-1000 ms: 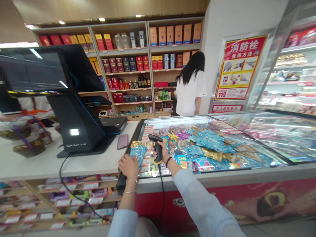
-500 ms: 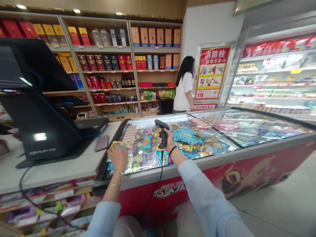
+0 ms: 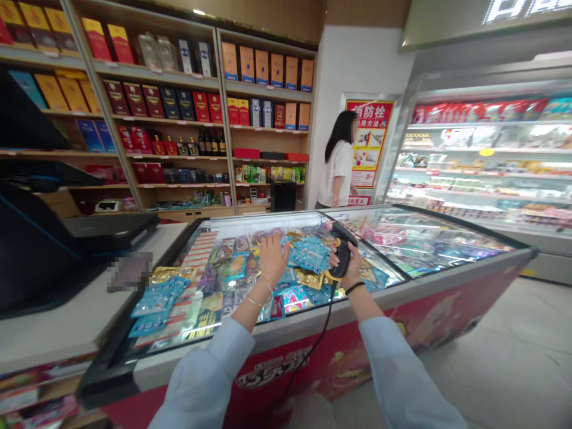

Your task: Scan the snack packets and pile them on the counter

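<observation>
My right hand (image 3: 353,266) grips a black and yellow barcode scanner (image 3: 342,253), held upright over the glass lid of a chest freezer (image 3: 313,322); its black cable hangs down over the front. My left hand (image 3: 272,259) lies on the glass with fingers spread, touching blue packets (image 3: 308,255) spread across the lid. More blue packets (image 3: 156,301) and gold ones (image 3: 167,274) lie at the lid's left end.
A black checkout terminal (image 3: 40,238) stands on the white counter (image 3: 58,322) at left. Behind are wooden shelves (image 3: 179,119) of boxed bottles. A person in a white top (image 3: 337,170) stands by a red poster. Open coolers (image 3: 482,161) line the right.
My view has swung right. My left hand left the packets at the lid's left end and moved right to the middle packets. The scanner hand also shifted right.
</observation>
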A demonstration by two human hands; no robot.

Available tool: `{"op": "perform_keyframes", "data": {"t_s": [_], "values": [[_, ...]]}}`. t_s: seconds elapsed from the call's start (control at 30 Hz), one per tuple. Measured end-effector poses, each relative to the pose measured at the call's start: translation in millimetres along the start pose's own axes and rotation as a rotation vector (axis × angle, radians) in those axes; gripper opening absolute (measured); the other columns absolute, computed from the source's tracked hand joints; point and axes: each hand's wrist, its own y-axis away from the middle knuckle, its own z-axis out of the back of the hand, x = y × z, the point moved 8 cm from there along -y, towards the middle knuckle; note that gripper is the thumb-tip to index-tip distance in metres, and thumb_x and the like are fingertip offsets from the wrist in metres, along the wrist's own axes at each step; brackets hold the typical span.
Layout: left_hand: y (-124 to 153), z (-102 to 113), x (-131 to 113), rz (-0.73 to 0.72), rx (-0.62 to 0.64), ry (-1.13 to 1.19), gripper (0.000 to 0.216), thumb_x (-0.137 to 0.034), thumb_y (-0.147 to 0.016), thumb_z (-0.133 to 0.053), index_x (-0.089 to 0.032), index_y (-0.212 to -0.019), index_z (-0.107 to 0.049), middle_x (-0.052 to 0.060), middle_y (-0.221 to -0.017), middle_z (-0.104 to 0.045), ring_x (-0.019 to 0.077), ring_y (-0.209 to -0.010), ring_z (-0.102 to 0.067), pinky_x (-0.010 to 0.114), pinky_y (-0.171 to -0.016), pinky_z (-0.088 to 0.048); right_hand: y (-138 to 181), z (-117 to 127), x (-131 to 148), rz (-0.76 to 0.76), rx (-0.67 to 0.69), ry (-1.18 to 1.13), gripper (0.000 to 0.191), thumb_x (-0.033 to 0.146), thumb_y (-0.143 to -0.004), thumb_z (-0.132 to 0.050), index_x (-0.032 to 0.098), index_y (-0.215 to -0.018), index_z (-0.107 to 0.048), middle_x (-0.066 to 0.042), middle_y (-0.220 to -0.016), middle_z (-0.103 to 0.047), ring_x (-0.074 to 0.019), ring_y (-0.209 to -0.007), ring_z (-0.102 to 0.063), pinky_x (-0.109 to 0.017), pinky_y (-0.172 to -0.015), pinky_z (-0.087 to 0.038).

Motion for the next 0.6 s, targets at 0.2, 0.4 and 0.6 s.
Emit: {"op": "perform_keyframes", "data": {"t_s": [0.2, 0.4, 0.6], "values": [[-5.2, -79.5, -17.0, -0.073, 0.240, 0.259, 0.027, -0.011, -0.094, -0.037, -0.015, -0.115, -0.053, 0.013, -0.114, -0.060, 0.0204, -0.109, -0.058, 0.034, -0.095, -0.044, -11.3, 52.5, -2.0, 0.037, -0.052, 0.032, 0.026, 0.045, -0.076, -0.061, 0.021, -0.084, -0.055, 0.003, -0.069, -0.050, -0.0074, -0.040, -0.039, -0.020, -0.033, -0.037], [14.2, -112.6, -14.5, -0.053, 0.310, 0.271, 0.029, -0.019, -0.089, -0.051, -0.017, -0.118, -0.053, 0.012, -0.121, -0.058, 0.0250, -0.118, -0.051, 0.041, -0.102, -0.040, -7.6, 81.7, -7.4, 0.052, -0.097, 0.042, 0.027, 0.047, -0.076, -0.060, 0.022, -0.084, -0.057, 0.004, -0.069, -0.045, -0.0060, -0.038, -0.032, -0.021, -0.034, -0.039], [16.7, -118.3, -14.0, 0.012, 0.357, 0.294, 0.042, -0.030, -0.086, -0.061, -0.015, -0.124, -0.051, 0.015, -0.128, -0.054, 0.0290, -0.124, -0.045, 0.044, -0.106, -0.035, -6.8, 84.8, -6.9, 0.030, -0.108, 0.073, 0.027, 0.048, -0.077, -0.059, 0.022, -0.084, -0.058, 0.003, -0.070, -0.044, -0.0067, -0.040, -0.033, -0.022, -0.035, -0.040]]}}
